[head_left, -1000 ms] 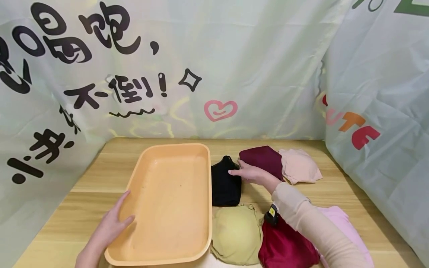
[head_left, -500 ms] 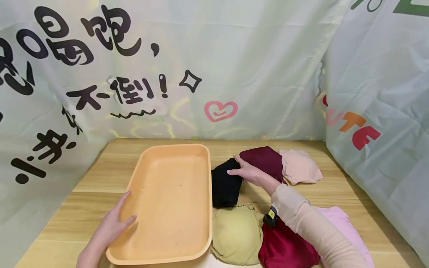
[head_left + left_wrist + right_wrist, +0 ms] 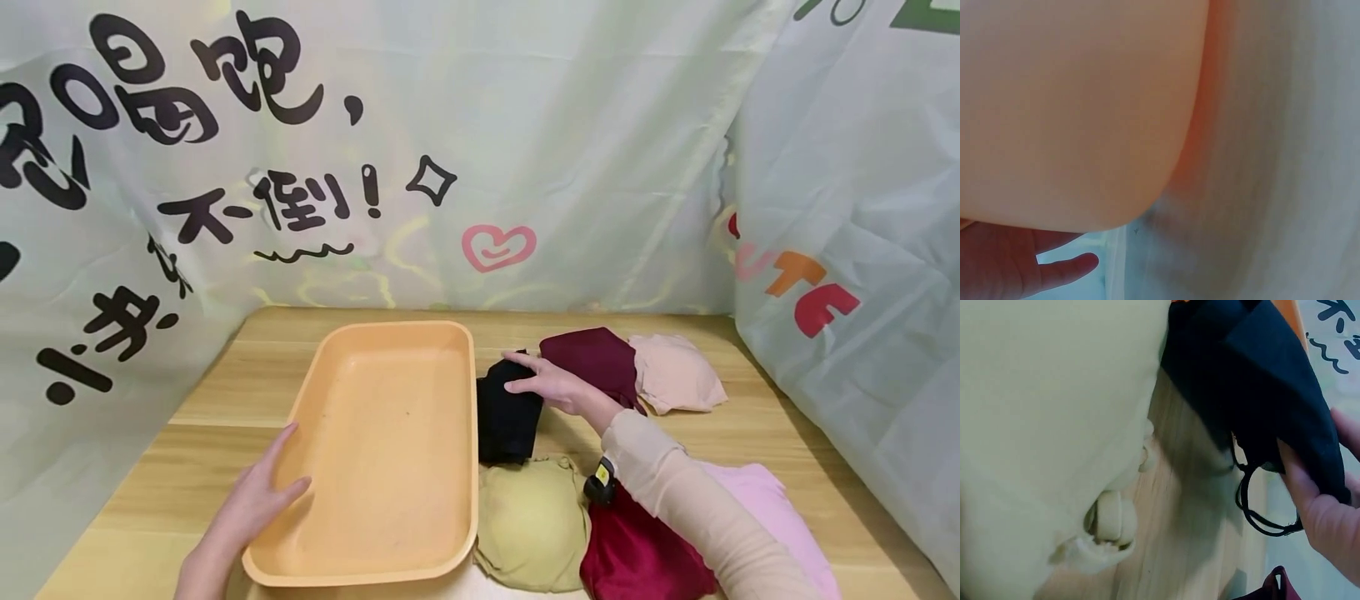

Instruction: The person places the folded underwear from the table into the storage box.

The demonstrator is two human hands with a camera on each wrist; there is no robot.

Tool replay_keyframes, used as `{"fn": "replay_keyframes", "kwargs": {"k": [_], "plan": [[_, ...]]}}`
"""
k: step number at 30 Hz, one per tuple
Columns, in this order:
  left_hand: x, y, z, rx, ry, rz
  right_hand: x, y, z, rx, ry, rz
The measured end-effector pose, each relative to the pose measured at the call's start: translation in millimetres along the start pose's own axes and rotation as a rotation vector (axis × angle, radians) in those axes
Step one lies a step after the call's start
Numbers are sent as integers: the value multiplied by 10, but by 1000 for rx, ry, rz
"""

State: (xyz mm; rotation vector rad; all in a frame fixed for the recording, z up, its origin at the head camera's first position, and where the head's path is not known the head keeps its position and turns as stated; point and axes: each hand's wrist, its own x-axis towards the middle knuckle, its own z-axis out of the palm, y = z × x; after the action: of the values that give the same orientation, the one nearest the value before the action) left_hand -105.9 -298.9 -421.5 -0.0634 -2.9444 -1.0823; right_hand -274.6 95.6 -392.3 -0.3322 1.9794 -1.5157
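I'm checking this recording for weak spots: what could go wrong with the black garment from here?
The right hand pinches the black garment near one end, so it might unfold or slip if lifted.
A loose strap dangles in a loop and could snag on the rim of the tray.
The yellow garment lies close by and might get dragged along.

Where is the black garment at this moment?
In the head view, the black garment is immediately right of the orange tray, just beyond the olive-yellow garment; the right hand pinches its far end.
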Motion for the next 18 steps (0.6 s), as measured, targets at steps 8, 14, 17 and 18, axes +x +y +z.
{"fn": "replay_keyframes", "kwargs": {"k": [8,14,17,18], "plan": [[15,28,-3,-35,-6,-12,-53,-63,-75,-34,26,-123],[1,28,-3,-32,-16,-20,-127,-200,-202,67,140,-133],[10,22,2,-29,-12,-18,-174,-285,-255,166,194,-132],[13,23,3,-34,-12,-18,-186,-307,-267,201,204,-134]]}}
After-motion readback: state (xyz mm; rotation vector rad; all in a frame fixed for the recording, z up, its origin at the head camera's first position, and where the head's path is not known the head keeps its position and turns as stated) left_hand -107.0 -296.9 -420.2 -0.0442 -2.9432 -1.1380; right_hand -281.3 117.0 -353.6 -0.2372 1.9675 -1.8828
